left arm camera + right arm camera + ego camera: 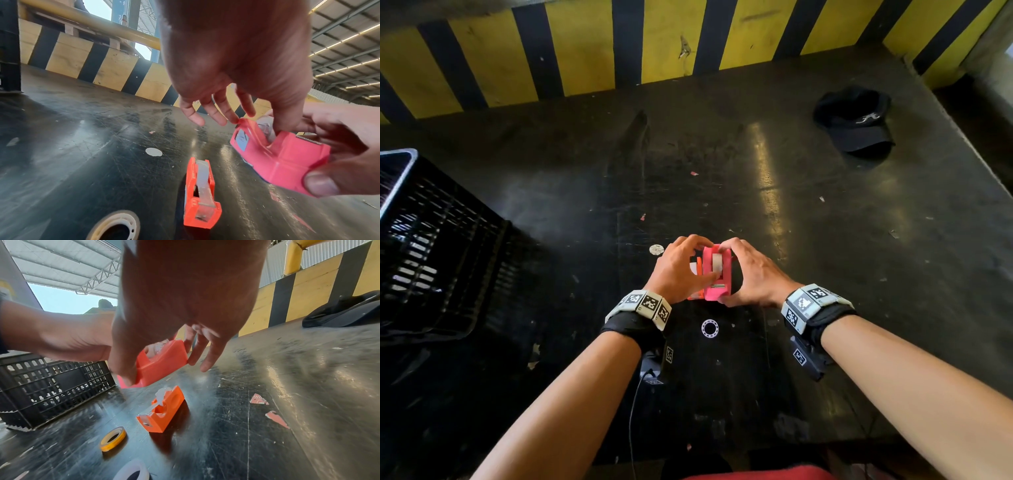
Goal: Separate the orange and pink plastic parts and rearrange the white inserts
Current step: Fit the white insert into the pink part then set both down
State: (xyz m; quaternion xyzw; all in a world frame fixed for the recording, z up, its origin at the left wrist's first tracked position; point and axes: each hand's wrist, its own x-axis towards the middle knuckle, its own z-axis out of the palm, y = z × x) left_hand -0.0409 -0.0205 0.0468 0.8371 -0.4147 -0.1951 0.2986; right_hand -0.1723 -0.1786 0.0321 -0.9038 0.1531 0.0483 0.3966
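In the head view both hands meet on a pink tape dispenser, lifted just above the black table. My right hand grips its body, thumb at the near end, fingers over the far end. My left hand pinches it from the left: the thumb lies on the white roll in its slot, and an index fingertip touches the far tip. The orange dispenser stands free on the table with its own whitish roll, below and left of the pink one. A loose white ring lies near my wrists.
A black slatted crate stands at the left. A black cap lies far right. A yellow tape ring and a white disc lie near the orange dispenser. A yellow-and-black striped wall bounds the back.
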